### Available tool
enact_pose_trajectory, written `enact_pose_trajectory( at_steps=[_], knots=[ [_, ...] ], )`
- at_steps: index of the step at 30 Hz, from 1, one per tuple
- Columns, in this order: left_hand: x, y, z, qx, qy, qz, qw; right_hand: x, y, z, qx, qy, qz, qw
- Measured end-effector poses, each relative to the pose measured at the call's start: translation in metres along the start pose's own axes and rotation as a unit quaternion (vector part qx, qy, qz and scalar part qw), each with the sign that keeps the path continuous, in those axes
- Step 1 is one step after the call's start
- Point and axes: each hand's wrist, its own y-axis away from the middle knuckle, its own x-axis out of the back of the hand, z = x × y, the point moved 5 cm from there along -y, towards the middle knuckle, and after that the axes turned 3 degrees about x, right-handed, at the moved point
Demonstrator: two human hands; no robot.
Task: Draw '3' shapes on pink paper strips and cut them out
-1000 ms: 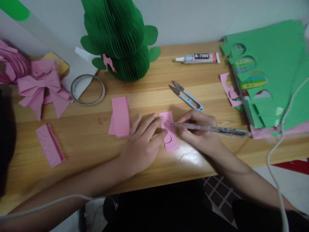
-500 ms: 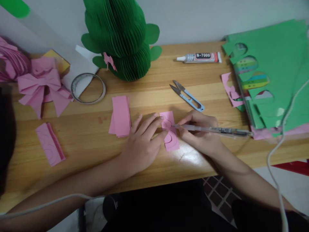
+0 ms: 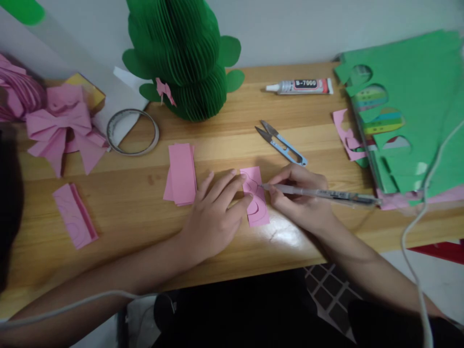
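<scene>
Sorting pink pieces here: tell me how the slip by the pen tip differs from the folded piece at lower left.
The slip lies flat; the folded piece gapes along one side. Left fingers touch the slip; no hand touches the folded piece. Both are pink, bearing curved lines.

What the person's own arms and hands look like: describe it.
The left hand and right hand are ungloved, with no rings visible. The left forearm and right forearm are bare; black fabric, perhaps a sleeve, meets the right one. White cable crosses over each.
</scene>
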Motion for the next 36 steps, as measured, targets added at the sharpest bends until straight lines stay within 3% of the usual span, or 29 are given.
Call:
enact_pose_trajectory(
  at_steps=[36],
  knots=[
    [-0.0017, 0.0005, 0.0, 0.004, 0.004, -0.003, 1.0, -0.003, 0.0003, -0.0043, 0.011, 0.01, -0.046, 0.999]
  ],
)
